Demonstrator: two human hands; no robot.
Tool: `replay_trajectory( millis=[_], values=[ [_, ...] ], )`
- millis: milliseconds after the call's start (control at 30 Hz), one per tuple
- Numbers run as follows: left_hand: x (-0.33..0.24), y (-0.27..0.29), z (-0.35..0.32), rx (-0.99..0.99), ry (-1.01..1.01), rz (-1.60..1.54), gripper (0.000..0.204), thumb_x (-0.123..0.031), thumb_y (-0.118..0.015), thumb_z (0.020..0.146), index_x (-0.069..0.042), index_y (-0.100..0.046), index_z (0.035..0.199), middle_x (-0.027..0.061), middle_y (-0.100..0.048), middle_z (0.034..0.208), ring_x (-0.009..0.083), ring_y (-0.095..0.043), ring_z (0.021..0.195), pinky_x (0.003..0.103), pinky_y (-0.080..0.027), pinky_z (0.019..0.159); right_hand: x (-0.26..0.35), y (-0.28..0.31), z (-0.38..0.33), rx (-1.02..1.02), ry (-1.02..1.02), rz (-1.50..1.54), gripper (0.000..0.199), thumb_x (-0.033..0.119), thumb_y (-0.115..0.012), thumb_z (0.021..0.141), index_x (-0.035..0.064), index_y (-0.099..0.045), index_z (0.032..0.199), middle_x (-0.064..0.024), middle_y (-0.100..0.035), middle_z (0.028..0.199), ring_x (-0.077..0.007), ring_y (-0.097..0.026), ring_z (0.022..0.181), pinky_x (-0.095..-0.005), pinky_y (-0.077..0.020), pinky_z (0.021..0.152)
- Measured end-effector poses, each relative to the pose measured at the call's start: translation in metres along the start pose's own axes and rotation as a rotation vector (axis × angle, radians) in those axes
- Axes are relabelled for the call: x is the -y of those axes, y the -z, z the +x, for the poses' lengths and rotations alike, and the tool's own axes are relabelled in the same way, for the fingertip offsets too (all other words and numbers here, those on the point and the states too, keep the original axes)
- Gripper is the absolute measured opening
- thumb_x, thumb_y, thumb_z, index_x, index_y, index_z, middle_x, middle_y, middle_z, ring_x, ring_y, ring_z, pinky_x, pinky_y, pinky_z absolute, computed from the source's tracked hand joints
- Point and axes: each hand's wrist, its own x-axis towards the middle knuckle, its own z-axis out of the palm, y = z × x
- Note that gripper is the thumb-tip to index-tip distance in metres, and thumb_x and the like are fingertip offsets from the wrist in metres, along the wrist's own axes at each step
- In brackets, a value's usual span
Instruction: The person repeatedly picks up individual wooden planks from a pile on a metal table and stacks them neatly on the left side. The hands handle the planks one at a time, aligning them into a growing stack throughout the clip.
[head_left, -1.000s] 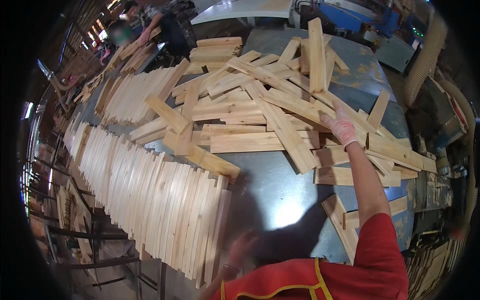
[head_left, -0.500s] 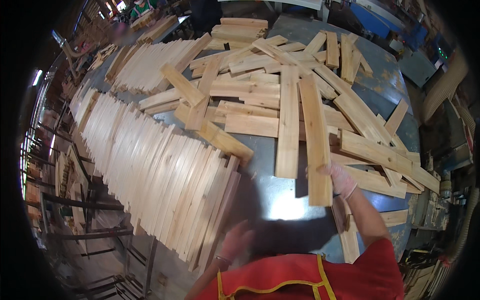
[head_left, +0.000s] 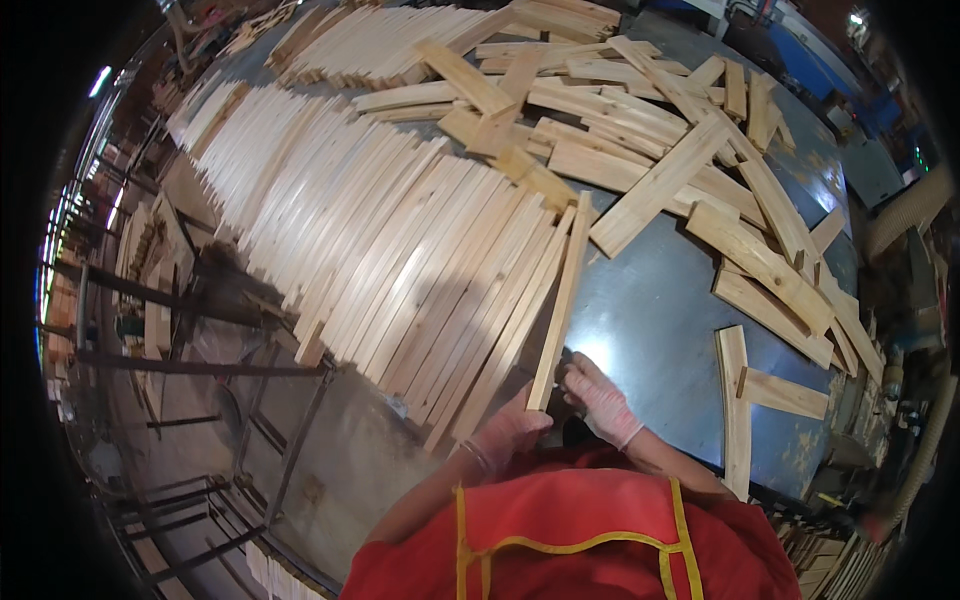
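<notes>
A long pale wooden board stands on its narrow edge at the right end of a row of similar boards. My left hand, in a thin pale glove, is closed on the near end of that board. Close to the board's right side is my right hand, also gloved, with its fingers curled together. Something dark shows at its fingertips, too unclear to name. The tightly packed row of boards stretches away to the left.
Loose boards lie crisscrossed over the grey metal table. Two boards touch at the right near edge. A second packed row lies at the far side. Dark metal frames stand at lower left.
My right hand has brought a board leftward from the loose pile and turned it onto its edge beside the row. My left hand has closed on its near end. The view has shifted.
</notes>
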Motion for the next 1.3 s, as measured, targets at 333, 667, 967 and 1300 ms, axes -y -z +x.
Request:
replay_trajectory(
  millis=[333,667,967,1300],
  values=[
    [0.016,0.020,-0.082,-0.212,-0.319,1.067,0.083,-0.041,-0.081,0.089,0.003,-0.050,0.152,0.0283,-0.055,0.151,0.0465,-0.056,0.138,0.047,-0.045,0.118,-0.002,-0.055,0.073,-0.333,-0.002,-0.111,0.105,0.050,-0.074,0.100,-0.0016,-0.018,0.171,-0.0215,-0.053,0.160,-0.0336,-0.053,0.146,-0.0408,-0.0435,0.117],
    [0.043,0.252,-0.078,-1.217,-0.405,-0.444,0.052,-0.051,-0.066,0.104,-0.009,-0.063,0.135,0.0098,-0.062,0.130,0.0221,-0.058,0.115,0.042,-0.052,0.094,0.038,-0.063,0.073,-0.209,0.037,-0.372,0.064,0.041,-0.077,0.098,-0.0062,-0.057,0.138,-0.0148,-0.070,0.113,-0.0237,-0.063,0.105,-0.0361,-0.0503,0.097],
    [0.086,0.089,-0.079,-0.556,-0.256,0.716,0.044,-0.043,-0.067,0.104,-0.003,-0.069,0.120,0.0129,-0.071,0.116,0.0249,-0.067,0.114,0.039,-0.052,0.101,0.063,-0.034,0.064,-0.364,0.270,0.197,0.054,0.018,-0.070,0.101,-0.0006,-0.049,0.147,-0.0164,-0.066,0.135,-0.0278,-0.064,0.120,-0.0403,-0.0504,0.108],
    [-0.068,0.119,0.080,-0.608,-0.038,0.506,0.087,-0.056,-0.077,0.092,0.006,-0.057,0.150,0.0265,-0.064,0.149,0.0332,-0.062,0.138,0.041,-0.048,0.115,0.052,0.090,0.125,-0.212,0.074,-0.419,0.080,0.038,-0.075,0.101,-0.0091,-0.044,0.158,-0.0242,-0.060,0.153,-0.0315,-0.060,0.139,-0.0367,-0.0465,0.115]
  ],
)
